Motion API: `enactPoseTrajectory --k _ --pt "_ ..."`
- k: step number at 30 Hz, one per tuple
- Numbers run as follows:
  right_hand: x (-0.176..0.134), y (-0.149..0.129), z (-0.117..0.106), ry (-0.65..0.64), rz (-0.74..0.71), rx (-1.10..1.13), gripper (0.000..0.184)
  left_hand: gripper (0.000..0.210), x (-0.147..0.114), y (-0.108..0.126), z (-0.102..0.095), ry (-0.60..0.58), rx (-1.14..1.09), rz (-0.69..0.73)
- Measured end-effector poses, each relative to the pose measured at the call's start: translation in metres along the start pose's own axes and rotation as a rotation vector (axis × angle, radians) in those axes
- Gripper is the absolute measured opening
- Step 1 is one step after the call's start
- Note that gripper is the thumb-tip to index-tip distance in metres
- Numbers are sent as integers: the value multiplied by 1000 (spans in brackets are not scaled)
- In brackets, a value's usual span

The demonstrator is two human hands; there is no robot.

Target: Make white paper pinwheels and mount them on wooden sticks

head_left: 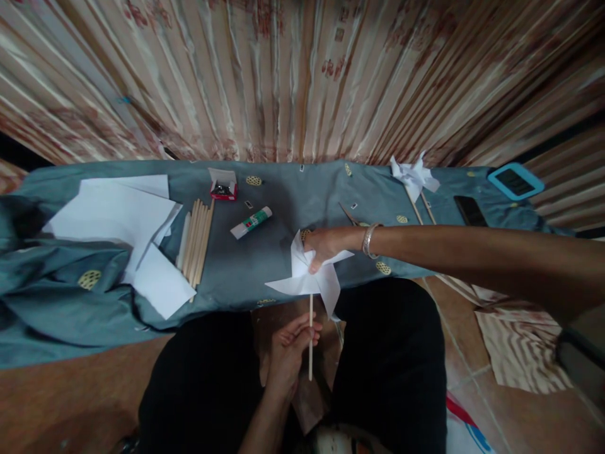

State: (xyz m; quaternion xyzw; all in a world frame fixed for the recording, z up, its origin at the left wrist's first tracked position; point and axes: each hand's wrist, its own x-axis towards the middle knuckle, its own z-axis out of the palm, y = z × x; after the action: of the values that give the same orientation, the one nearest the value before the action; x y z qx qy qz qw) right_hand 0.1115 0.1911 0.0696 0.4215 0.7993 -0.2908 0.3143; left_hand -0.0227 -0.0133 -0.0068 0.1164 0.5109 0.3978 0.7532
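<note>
A white paper pinwheel [302, 277] on a thin wooden stick [311, 366] is in front of me, at the near edge of the cloth-covered surface. My left hand [289, 347] grips the stick below the paper blades, thumb and fingers pinched round it. From the right, my right hand [324, 247] reaches over the pinwheel, its fingers pressed at the centre of the folded paper. The tips of those fingers are partly hidden, and whatever fastens the centre cannot be seen.
White paper sheets [118, 214], wooden sticks [201, 246], a red box of small dark pieces [224, 189] and a glue stick [252, 222] lie leftward. Rightward are scissors [350, 215], another pinwheel [414, 176], a black phone [470, 211] and a blue-framed device [516, 181]. A curtain [283, 82] hangs behind.
</note>
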Motion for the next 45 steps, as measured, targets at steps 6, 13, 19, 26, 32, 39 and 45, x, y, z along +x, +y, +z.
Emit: enactPoseTrajectory --k 6,13,19,26,32,39,45 --pt "5 2 -1 -54 12 -35 52 37 0 -3 0 -18 -14 -14" --pt "7 3 -2 -66 -58 -19 42 41 3 -7 -1 -52 0 -15" --pt "1 5 0 -43 -43 3 40 41 4 -11 3 -66 -24 -48" --pt "2 4 0 -53 -50 6 40 46 4 -16 17 -42 -130 -89" --pt "8 9 4 -54 -47 29 44 49 7 -21 26 -5 -212 -127" --pt "6 10 6 -31 -71 55 38 50 7 -22 31 6 -212 -123" --pt "2 6 3 3 -77 11 36 53 1 -15 27 -44 -195 -133"
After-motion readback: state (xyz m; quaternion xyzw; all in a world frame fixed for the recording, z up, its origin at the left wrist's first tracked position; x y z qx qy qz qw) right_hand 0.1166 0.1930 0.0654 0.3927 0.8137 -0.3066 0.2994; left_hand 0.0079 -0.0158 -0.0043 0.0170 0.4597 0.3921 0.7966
